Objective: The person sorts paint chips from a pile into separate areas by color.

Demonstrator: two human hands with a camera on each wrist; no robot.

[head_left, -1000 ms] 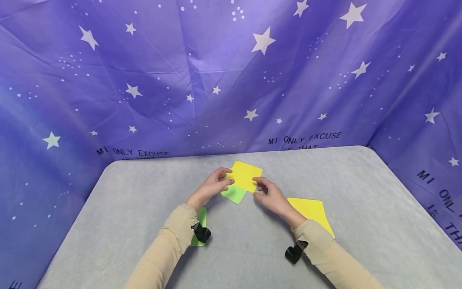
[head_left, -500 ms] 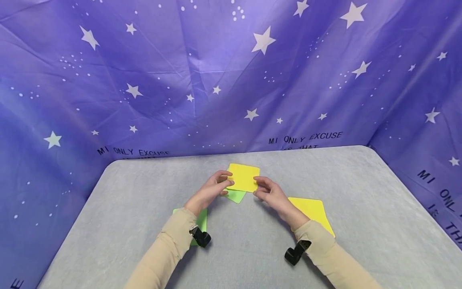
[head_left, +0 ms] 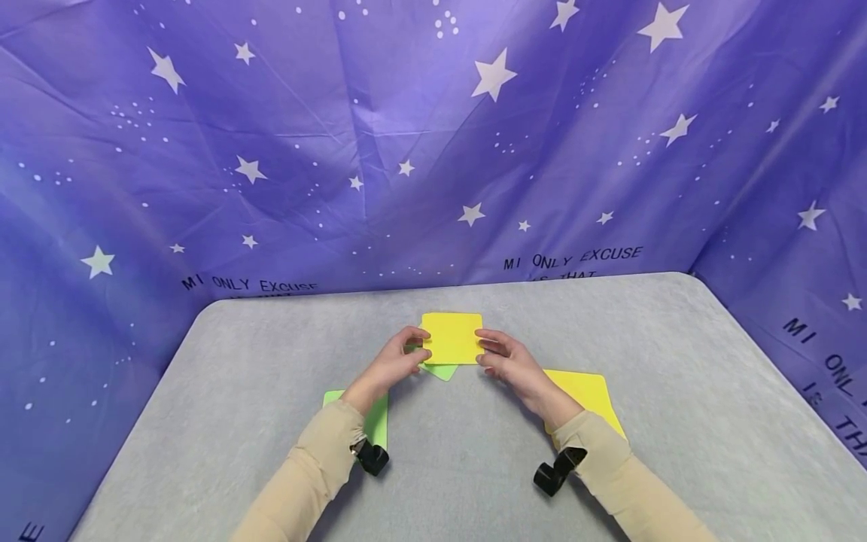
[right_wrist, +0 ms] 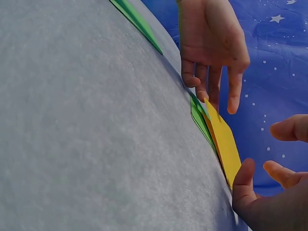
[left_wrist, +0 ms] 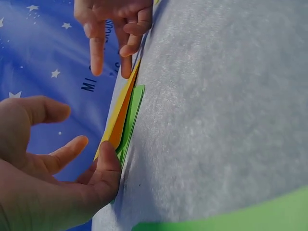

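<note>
A thin yellow square sheet (head_left: 452, 339) lies over a green sheet (head_left: 442, 372) near the back middle of the table, with one green corner showing below it. At its left edge is my left hand (head_left: 400, 352), its thumb and fingers pinching that side. My right hand (head_left: 509, 364) pinches the opposite edge, thumb low and fingers above. Seen from the left wrist, the yellow sheet (left_wrist: 118, 118) stands slightly raised over the green one (left_wrist: 133, 110). In the right wrist view, the right thumb (right_wrist: 244, 180) meets the yellow sheet's near end.
Another green sheet (head_left: 377, 421) lies partly under the left forearm. A second yellow sheet (head_left: 588, 397) lies partly behind the right wrist. The grey table (head_left: 460, 474) backs onto a purple star-patterned curtain (head_left: 406, 113). Each wrist wears a small black camera.
The yellow sheet has turned from a slant to nearly straight and shifted slightly left and nearer, covering more of the green one. The hands have stayed at its two sides.
</note>
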